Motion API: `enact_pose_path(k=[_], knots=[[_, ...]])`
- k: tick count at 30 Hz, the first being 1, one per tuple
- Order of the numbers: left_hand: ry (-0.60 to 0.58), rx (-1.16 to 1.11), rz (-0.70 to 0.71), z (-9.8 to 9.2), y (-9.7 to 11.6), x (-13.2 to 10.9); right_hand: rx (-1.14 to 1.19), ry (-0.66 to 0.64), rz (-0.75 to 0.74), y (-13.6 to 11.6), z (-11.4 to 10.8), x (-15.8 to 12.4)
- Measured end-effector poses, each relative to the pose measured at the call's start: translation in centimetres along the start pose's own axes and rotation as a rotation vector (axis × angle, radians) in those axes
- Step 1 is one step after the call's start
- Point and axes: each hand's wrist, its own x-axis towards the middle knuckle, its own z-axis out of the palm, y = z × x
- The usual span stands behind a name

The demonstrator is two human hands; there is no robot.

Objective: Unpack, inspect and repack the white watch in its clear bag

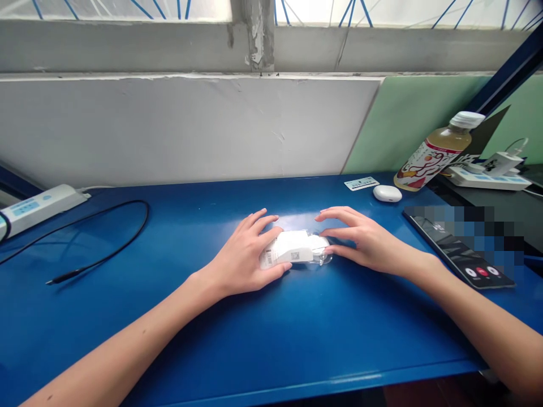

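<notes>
A small white packet in clear plastic (292, 247) lies on the blue table (263, 339), with a printed label and a square code on its top. What is inside it I cannot make out. My left hand (250, 254) grips its left end, thumb along the near side and forefinger over the far side, the other fingers spread. At the opposite end is my right hand (360, 237), fingers curved and apart, its lower fingertips at the edge of the clear plastic.
To the right lie a phone (462, 249), a white earbud case (387, 194), a small card (361, 183) and a tilted drink bottle (436, 152). A black cable (114, 257) and a power strip (42, 206) are on the left. A pale wall (190, 130) stands behind.
</notes>
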Motion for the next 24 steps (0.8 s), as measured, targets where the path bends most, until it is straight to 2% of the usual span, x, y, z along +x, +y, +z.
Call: enact_pose_path(k=[7, 17, 24], knots=[[-0.012, -0.026, 0.039, 0.1, 0.1, 0.0, 0.055, -0.13, 0.082, 0.5, -1.6, -0.3], [-0.003, -0.051, 0.027, 0.4, 0.2, -0.1, 0.19, -0.035, 0.081, -1.0, 1.1, 0.1], [0.006, -0.044, 0.022, 0.3, 0.1, 0.0, 0.148, -0.129, 0.134, -0.6, -0.2, -0.2]])
